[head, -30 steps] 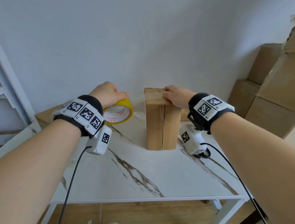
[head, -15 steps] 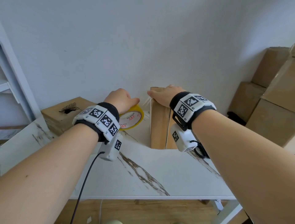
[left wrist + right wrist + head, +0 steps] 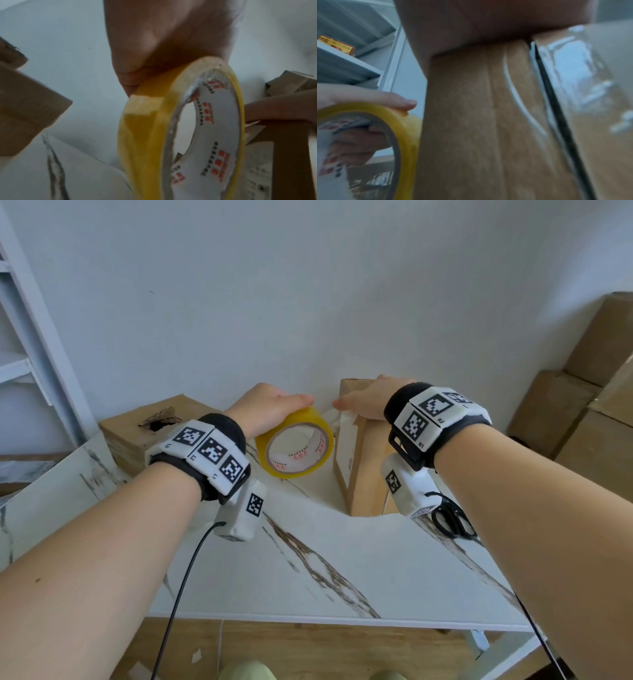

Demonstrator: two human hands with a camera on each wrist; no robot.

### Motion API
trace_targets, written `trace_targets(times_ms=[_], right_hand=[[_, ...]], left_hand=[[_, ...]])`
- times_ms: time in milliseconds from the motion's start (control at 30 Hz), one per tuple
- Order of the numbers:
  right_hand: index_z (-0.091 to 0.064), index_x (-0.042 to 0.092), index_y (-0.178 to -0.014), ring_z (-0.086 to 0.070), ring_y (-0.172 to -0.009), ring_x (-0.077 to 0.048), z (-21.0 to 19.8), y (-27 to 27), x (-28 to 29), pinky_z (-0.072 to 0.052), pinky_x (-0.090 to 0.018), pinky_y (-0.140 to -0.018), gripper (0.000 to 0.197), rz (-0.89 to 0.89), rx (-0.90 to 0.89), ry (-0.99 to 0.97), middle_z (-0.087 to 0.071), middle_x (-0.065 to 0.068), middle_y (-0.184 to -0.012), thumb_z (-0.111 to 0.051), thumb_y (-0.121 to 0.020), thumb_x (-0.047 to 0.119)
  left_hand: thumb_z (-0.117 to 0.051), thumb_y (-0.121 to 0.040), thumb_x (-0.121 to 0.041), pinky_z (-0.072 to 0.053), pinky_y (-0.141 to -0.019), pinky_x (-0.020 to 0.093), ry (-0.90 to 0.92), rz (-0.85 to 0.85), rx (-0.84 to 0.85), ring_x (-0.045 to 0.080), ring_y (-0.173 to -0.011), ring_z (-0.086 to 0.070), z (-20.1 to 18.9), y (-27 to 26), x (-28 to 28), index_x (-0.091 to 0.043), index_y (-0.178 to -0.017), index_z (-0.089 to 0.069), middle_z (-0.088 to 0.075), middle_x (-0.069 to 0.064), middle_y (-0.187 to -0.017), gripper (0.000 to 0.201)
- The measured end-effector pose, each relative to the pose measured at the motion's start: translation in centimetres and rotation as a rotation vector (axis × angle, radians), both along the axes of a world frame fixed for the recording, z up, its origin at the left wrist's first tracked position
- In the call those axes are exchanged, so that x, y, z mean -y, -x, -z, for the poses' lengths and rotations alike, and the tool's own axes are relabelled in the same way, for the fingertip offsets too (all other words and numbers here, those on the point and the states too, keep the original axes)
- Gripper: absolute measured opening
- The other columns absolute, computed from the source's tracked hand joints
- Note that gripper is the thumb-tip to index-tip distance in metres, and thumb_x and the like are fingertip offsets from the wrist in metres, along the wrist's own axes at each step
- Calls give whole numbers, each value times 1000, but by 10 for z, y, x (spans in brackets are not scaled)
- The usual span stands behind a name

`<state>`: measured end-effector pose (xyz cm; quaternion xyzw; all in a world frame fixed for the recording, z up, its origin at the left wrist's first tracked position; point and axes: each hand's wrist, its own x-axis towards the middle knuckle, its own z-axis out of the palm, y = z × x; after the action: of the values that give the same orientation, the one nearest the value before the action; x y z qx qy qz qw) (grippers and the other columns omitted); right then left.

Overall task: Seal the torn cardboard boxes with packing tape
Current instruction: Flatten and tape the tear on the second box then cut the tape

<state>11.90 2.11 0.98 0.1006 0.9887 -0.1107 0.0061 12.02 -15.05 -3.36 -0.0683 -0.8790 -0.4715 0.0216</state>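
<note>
Our left hand (image 3: 270, 409) grips the tape roll (image 3: 295, 450) just left of the upright box (image 3: 359, 470) — right hand (image 3: 368, 402) lies flat on top, pinning the strip.

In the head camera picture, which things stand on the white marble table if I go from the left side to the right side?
Torn brown cardboard box with a hole on top → yellow roll of packing tape, gripped by the left hand → upright brown cardboard box, under the right hand → black-handled scissors.

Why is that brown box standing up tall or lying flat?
Standing up tall. The brown box rests on its narrow end on the table, with the right hand pressing flat on its top.
</note>
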Motion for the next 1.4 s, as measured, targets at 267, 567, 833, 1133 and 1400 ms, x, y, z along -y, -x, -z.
trace_targets(times_ms=[267,567,833,1133,1400], right_hand=[[-50,15,-123,-51,-96,-26,-6,5,-12,-43,-32,-82,65,-58,31,31,-54,-7,-114,-63,-75,57],[-57,16,-93,-59,-89,-25,-7,4,-24,-47,-33,-76,49,-64,-2,161,-62,-5,-100,-68,-65,56],[-61,14,-99,-63,-86,-24,-13,-3,-45,-50,-34,-80,48,-17,-33,320,-66,-6,-97,-70,-69,51],[-61,11,-108,-63,-86,-25,-17,-8,-53,-51,-33,-79,51,16,-75,445,-66,-8,-99,-72,-71,45],[-60,11,-106,-62,-83,-25,-17,-9,-72,-49,-33,-76,47,79,-67,575,-65,-10,-99,-68,-75,45]], left_hand=[[-58,-85,-51,-39,-64,29,64,-13,28,20,-65,-52,11,0,6,-14,-69,-54,-53,10,-69,41],[-58,-82,-56,-44,-69,31,138,15,54,21,-62,-56,9,1,14,-13,-64,-57,-58,6,-63,47],[-57,-85,-52,-50,-83,34,-26,60,85,31,-83,-66,0,-3,8,-4,-88,-70,-71,15,-87,50],[-56,-84,-54,-47,-76,31,-41,58,121,19,-65,-58,-8,-1,9,-11,-76,-65,-64,3,-65,44],[-61,-82,-53,-46,-74,32,-44,6,92,21,-65,-60,-8,2,13,-12,-72,-66,-66,1,-62,43]])
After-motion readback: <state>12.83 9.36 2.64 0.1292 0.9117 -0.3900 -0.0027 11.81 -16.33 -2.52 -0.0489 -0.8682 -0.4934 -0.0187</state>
